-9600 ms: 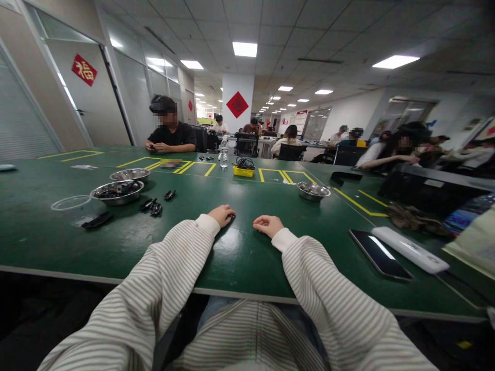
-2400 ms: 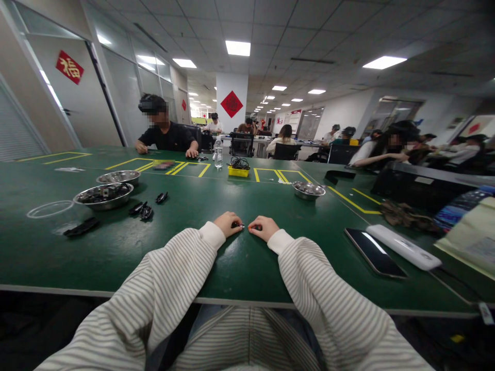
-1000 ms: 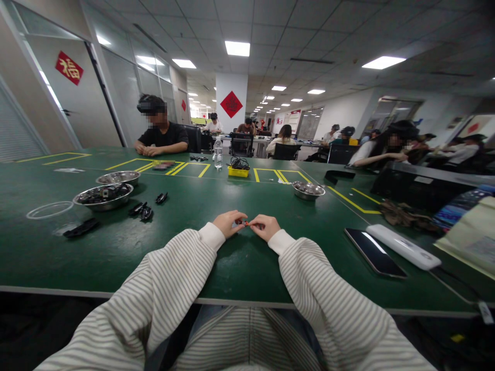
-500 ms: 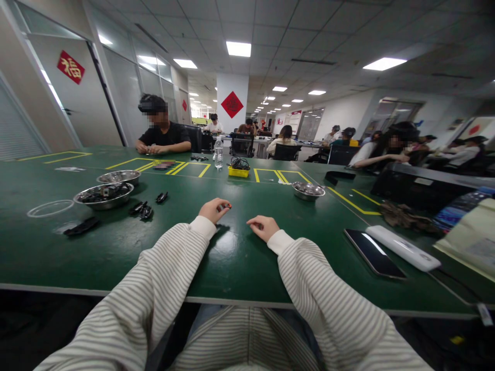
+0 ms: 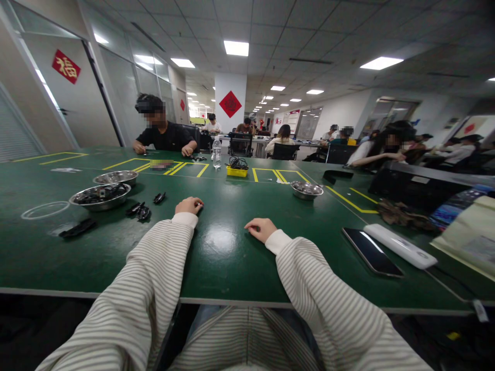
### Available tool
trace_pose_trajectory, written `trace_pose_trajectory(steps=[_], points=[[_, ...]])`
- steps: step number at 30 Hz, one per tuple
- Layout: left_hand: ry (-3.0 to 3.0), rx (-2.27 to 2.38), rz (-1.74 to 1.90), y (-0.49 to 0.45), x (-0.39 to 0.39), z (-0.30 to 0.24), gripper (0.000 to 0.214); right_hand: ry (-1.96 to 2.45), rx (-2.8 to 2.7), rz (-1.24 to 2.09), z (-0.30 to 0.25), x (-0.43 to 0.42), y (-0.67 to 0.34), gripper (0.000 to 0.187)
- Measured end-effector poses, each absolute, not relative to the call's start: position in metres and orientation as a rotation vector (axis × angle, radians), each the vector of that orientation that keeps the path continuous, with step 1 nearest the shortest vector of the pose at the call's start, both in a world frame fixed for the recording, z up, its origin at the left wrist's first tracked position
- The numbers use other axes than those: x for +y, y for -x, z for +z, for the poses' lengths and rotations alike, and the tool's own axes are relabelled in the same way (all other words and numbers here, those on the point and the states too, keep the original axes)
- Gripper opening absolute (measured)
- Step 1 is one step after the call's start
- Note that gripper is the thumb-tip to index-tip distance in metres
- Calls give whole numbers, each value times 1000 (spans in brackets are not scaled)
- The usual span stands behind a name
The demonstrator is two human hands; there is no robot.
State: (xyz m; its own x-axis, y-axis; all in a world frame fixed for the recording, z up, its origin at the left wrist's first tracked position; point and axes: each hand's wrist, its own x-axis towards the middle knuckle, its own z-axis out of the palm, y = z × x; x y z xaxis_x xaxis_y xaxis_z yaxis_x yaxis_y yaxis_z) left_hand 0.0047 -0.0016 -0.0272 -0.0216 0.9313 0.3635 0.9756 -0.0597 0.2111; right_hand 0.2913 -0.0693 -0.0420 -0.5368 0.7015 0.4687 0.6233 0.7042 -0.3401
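My left hand point(image 5: 188, 205) is over the green table point(image 5: 228, 268), its fingers curled together. Whatever they may hold is too small or hidden to make out. Black plastic parts point(image 5: 139, 211) lie to its left, and a single black piece point(image 5: 159, 198) is nearest to it. Lower and to the right, my right hand point(image 5: 262, 229) rests near the tabletop with thumb and fingers closed. Any object in that grip is hidden from me. The two hands are apart.
Left are a steel bowl of black parts point(image 5: 101, 202), another steel bowl point(image 5: 116, 178) and a long black piece point(image 5: 78, 228). Ahead stand a bottle point(image 5: 217, 153) and yellow box point(image 5: 237, 172); right, a steel bowl point(image 5: 307, 190) and phone point(image 5: 372, 251). A person point(image 5: 164, 135) sits across.
My left hand has moved left, toward the black parts; the small orange-tipped thing at its fingertips no longer shows clearly. My right hand has barely moved. The person across has spread their hands apart.
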Motion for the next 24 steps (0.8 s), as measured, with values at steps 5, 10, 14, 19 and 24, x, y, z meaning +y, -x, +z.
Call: trace_pose_trajectory(steps=[5, 10, 14, 19, 24], points=[[2130, -2102, -476, -7, -5, -25, 22, 1012, -2332, 149, -41, -70, -290, 18], [2132, -2092, -380, -11, -10, -22, 23, 1021, -2336, 138, -39, -72, -287, 18], [2096, -2118, -331, -14, -13, -21, 32, 1021, -2347, 145, -38, -73, -287, 18], [1987, -2169, -340, -14, -13, -21, 35, 1011, -2351, 145, -37, -73, -286, 18], [2026, -1984, -418, -12, -11, -26, 35, 1010, -2358, 142, -37, -73, -287, 18]])
